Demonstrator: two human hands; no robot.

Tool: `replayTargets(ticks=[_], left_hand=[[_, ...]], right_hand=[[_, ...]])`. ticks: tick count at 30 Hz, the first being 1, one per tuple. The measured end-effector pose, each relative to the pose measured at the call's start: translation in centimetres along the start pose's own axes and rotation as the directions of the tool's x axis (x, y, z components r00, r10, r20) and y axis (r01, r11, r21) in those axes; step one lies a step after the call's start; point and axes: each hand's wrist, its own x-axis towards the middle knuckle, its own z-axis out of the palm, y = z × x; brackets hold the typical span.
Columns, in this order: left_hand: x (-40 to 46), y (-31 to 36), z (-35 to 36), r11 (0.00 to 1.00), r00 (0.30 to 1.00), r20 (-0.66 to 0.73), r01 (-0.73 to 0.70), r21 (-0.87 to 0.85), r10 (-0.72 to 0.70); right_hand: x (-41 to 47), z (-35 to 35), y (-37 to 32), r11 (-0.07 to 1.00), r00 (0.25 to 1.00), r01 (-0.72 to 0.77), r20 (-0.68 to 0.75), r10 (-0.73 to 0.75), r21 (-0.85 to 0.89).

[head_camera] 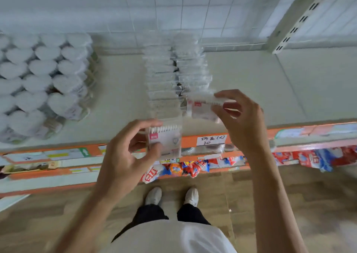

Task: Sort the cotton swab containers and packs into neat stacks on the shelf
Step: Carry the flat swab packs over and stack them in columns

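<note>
- Left hand [127, 146]: raised in front of the shelf edge, back toward the camera, forearm rising from the lower left; fingers curled, index finger across the top and thumb pressed on the front of a cotton swab pack [166, 140], pinching it.
- Pack in the left hand: upright, white swab tips in a row along the top, pink label at the upper left corner; held just in front of the shelf's [119, 98] orange front strip [193, 139], at the near end of the left row.
- Right hand [241, 121]: higher and further in over the shelf, forearm rising from the lower right; fingers bent, fingertips on top and thumb below, pinching a second swab pack [201, 108] by its right end.
- Second pack: tilted slightly, swab tips upward, small pink label on the front; at the near end of the right row, whether touching the shelf cannot be told.
- Two rows of clear packs [173, 69]: side by side, running from the back wall toward the front edge, blurred.
- Heart-shaped swab containers [42, 79]: stacked in rows on the left of the shelf, well apart from the packs.
- Handwritten price tag [210, 139]: on the orange strip, between the two hands.
- Colourful bags [185, 168]: on a lower shelf.
- White shoes [172, 195]: on the wooden floor below.
</note>
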Motion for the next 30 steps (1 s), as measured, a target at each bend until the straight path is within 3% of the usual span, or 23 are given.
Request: replayTargets(ticks=[7,11,18,30], left_hand=[[-1.3,0.9,3.0,0.997,0.981,-0.176,0.077,-0.017,-0.079],[-1.9,1.4,4.3,0.995,0.967,-0.235,0.087,-0.042,-0.095],[-3.4,1.3,5.6,0.991,0.930,-0.342,0.115,-0.073,-0.133],[-3.4,1.7,7.3,0.988,0.937,-0.315,0.124,-0.094,-0.148]], right_hand=[[2.1,0.8,2.9,0.997,0.988,0.077,0.136,-0.080,0.025],[1.7,1.2,3.9,0.995,0.987,0.084,0.135,-0.092,0.059],[2.3,1.1,4.2,0.981,0.976,0.185,0.127,-0.178,-0.051],[1.2,-0.2,3.6,0.962,0.977,0.210,0.068,-0.200,-0.178]])
